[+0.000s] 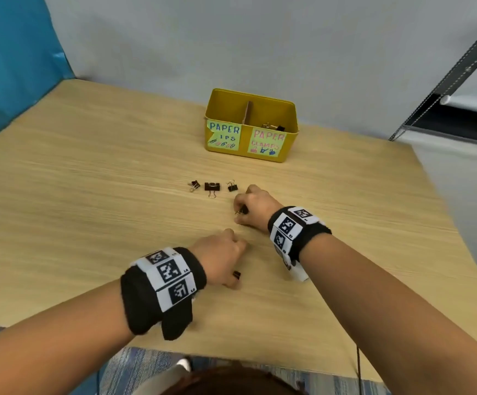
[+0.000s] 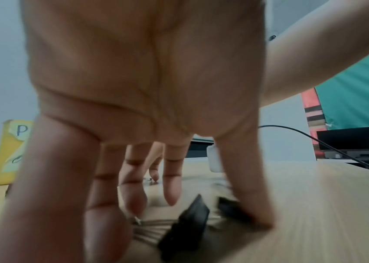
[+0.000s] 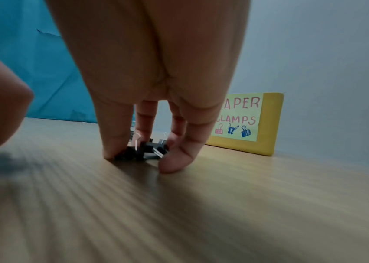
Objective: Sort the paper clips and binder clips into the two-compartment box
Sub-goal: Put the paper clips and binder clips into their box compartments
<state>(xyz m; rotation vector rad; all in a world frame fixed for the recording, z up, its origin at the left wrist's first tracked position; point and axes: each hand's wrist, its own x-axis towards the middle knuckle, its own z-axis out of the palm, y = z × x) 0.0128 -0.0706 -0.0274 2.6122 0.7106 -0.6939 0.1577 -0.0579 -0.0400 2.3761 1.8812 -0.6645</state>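
Observation:
A yellow two-compartment box stands at the back of the wooden table, labelled "PAPER CLIPS" on the left and "PAPER CLAMPS" on the right. Binder clips lie in its right compartment. Three black binder clips sit in a row on the table before it. My right hand pinches a small black binder clip on the table, with the box behind it. My left hand, nearer me, curls down over black binder clips, fingertips against them. No paper clip is visible.
A blue partition bounds the table on the left and a grey wall runs behind. A white cabinet stands off the right edge. The left wrist view shows a black cable and a monitor beyond the table.

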